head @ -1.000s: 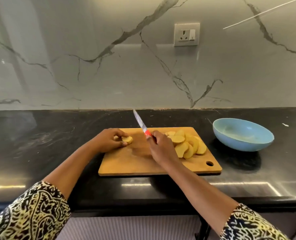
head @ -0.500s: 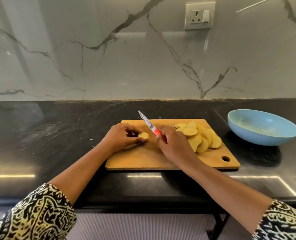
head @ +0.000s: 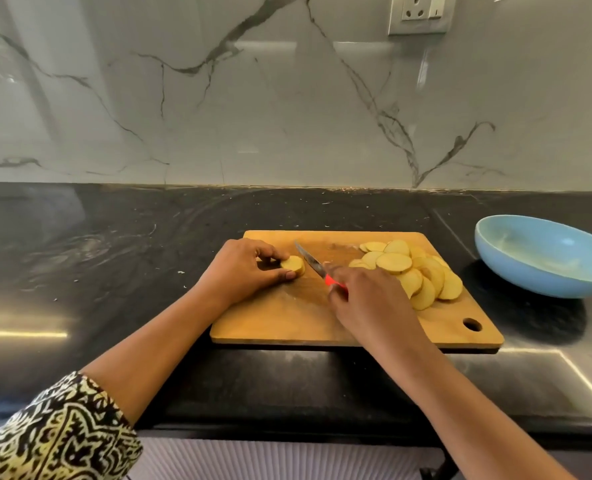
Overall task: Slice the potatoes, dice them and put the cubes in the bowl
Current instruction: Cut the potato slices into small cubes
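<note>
Blue bowl (head: 529, 280), perhaps smeared inside, sits beside board (head: 287, 323) bearing potato slices (head: 394, 263).

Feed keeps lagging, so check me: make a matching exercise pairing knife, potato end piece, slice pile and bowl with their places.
1 knife; 2 potato end piece; 3 slice pile; 4 bowl
A on the counter, right of the board; B held by the left hand; C on the board's right part; D gripped by the right hand
Pairs: 1-D; 2-B; 3-C; 4-A
</note>
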Demonstrator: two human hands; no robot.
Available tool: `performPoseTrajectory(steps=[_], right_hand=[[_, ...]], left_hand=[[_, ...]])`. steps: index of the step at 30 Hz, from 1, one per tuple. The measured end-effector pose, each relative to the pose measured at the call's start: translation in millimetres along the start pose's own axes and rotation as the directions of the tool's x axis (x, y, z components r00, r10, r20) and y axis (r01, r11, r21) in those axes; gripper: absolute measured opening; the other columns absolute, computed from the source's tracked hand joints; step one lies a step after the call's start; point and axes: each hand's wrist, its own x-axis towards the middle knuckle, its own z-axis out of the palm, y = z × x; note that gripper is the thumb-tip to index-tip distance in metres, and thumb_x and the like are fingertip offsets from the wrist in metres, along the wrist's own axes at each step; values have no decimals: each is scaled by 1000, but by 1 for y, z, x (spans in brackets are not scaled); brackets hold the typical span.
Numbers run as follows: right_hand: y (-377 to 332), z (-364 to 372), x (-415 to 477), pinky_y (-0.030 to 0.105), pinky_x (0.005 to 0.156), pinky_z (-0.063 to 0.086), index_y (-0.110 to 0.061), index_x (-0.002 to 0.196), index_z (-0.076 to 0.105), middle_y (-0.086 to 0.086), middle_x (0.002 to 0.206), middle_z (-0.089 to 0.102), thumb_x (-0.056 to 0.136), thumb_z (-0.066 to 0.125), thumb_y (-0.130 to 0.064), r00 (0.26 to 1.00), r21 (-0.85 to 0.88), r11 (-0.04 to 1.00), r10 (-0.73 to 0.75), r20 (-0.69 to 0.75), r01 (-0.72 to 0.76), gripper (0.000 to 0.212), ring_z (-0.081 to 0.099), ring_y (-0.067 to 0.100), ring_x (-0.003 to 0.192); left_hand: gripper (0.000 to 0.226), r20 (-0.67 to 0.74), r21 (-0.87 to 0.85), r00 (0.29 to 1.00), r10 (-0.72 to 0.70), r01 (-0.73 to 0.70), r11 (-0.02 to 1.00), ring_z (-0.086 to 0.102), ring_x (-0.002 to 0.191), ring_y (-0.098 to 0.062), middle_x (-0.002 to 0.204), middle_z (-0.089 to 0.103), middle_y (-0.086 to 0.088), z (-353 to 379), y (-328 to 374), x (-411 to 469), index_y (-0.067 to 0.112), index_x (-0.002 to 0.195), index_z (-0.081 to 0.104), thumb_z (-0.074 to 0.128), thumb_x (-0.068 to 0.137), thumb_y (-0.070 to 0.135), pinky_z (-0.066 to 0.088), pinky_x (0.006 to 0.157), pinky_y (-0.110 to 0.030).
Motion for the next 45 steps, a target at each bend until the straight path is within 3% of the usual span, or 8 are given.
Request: performPoseTrajectory(steps=[7, 10, 12, 16, 22, 26, 34, 45], right_hand=[[-3, -4, 4, 11, 56, 37, -29, 141, 44, -10, 88, 63, 97, 52, -30, 996, 235, 972, -5, -92, 27, 44, 50, 5, 63], [-5, -8, 12, 18, 51, 42, -17, 119, 65, -5, 65, 53, 88, 66, -22, 924, 861, 346, 228, 308, -372, 32, 47, 7, 56], [-4, -8, 17, 18, 43, 33, -5, 110, 68, -3, 52, 40, 79, 69, -18, 837, 847, -62, 130, 531, -528, 34, 35, 6, 45], [-7, -11, 22, 20, 43, 44, -3, 107, 70, 4, 60, 55, 91, 50, -8, 850, 835, -202, 22, 526, -512, 26, 51, 9, 49], [-3, -13, 30, 56, 74, 56, -27, 132, 52, 12, 139, 45, 82, 51, -8, 869, 762, -443, -89, 486, -472, 54, 51, 40, 123], [0, -14, 28, 16, 37, 37, -12, 114, 60, 2, 71, 55, 100, 44, -24, 836, 842, -154, 118, 535, -517, 24, 47, 6, 51], [5, -13, 24, 23, 54, 33, -24, 111, 44, -3, 80, 48, 102, 38, -33, 936, 324, 903, 185, 298, -281, 14, 45, 8, 64], [-9, -19, 15, 23, 60, 40, -27, 132, 54, -2, 103, 68, 100, 45, -28, 995, -139, 990, 1, 103, 14, 33, 57, 13, 77]], left_hand=[[36, -19, 0, 1000, -15, 15, 1000, 55, 80, 9, 88, 65, 17, 0, -1, 3, 28, 102, 72, 77, 70, 45, 45, 70, -8], [37, -17, 6, 1000, -7, 7, 1000, 56, 80, 9, 84, 62, 21, 0, -1, 3, 28, 102, 73, 77, 70, 45, 45, 71, -8], [37, -16, 7, 1000, -5, 5, 1000, 56, 80, 9, 86, 64, 19, -1, -1, 3, 29, 101, 73, 77, 70, 46, 46, 72, -10], [34, -18, 14, 1000, -3, 3, 1000, 56, 80, 8, 88, 66, 16, -1, -2, 2, 30, 100, 72, 77, 71, 46, 46, 73, -12], [33, -1, 24, 1000, -3, 3, 1000, 55, 81, 9, 87, 62, 19, -1, 0, 2, 27, 105, 71, 74, 75, 43, 45, 74, -8], [38, 21, 5, 1000, -14, 14, 1000, 54, 83, 9, 93, 63, 16, -3, 2, 0, 28, 107, 70, 74, 74, 44, 44, 74, -9], [39, 9, 11, 1000, -15, 15, 1000, 51, 81, 12, 94, 63, 17, -3, 3, -1, 27, 108, 70, 75, 74, 43, 41, 69, -5], [41, -10, 22, 1000, -3, 3, 1000, 54, 83, 10, 102, 70, 10, -1, 1, 1, 24, 106, 72, 74, 71, 46, 42, 71, -5]])
